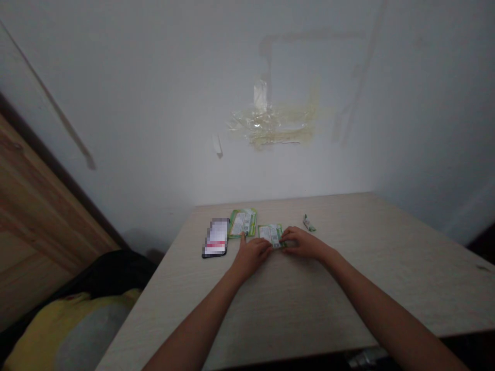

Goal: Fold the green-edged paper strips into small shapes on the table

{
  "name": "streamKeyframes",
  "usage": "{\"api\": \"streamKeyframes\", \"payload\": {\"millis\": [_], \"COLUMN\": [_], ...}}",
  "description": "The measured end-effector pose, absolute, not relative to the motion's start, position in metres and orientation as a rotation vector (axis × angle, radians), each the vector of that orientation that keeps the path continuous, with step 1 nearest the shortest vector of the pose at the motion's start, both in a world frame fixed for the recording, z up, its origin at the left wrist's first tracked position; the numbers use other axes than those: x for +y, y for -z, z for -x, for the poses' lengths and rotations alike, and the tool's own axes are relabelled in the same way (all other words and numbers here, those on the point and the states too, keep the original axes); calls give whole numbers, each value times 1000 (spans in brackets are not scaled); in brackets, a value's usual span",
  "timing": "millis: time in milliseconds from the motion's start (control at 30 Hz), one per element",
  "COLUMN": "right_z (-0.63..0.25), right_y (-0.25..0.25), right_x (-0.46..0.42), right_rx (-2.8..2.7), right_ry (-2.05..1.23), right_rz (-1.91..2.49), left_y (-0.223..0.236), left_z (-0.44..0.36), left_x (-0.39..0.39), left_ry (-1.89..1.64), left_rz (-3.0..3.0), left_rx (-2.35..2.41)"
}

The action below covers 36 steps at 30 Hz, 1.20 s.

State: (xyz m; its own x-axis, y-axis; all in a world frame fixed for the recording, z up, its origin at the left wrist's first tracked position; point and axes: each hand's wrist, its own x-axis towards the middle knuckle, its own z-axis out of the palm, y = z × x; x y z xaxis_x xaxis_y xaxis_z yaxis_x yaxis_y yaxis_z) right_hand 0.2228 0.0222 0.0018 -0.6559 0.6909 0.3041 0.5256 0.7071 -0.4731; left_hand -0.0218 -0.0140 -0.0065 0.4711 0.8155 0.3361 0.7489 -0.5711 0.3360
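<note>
A small green-and-white printed packet (271, 233) lies on the table between my two hands. At its lower left edge, the bent fingers of my left hand (253, 254) press on it, with one finger sticking up apart from the others. The fingers and thumb of my right hand (302, 242) close on its right edge. Just beyond my left hand lies a larger green packet (243, 222) with a white printed panel. A small torn green-and-white scrap (308, 223) rests past my right hand.
A phone (216, 238) with a lit, blurred screen lies left of the larger packet. The pale wood-grain table (309, 304) meets a wall (154, 103) bearing clear tape (266, 121). Beside the table's left edge are a yellow-and-grey soft item (77, 330) and wooden boards (38, 206).
</note>
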Motion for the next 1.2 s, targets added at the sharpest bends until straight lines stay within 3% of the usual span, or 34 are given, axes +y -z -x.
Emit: {"api": "streamKeyframes", "payload": {"millis": [933, 1200], "right_z": [-216, -211], "right_y": [8, 9], "right_x": [26, 25], "right_rx": [-2070, -2132], "right_ry": [-728, -576], "right_rz": [1147, 1182], "left_y": [1, 8], "left_z": [14, 18], "left_x": [-12, -11], "left_ry": [-818, -768], "left_rz": [-2511, -2568], "left_rx": [1542, 1530]}}
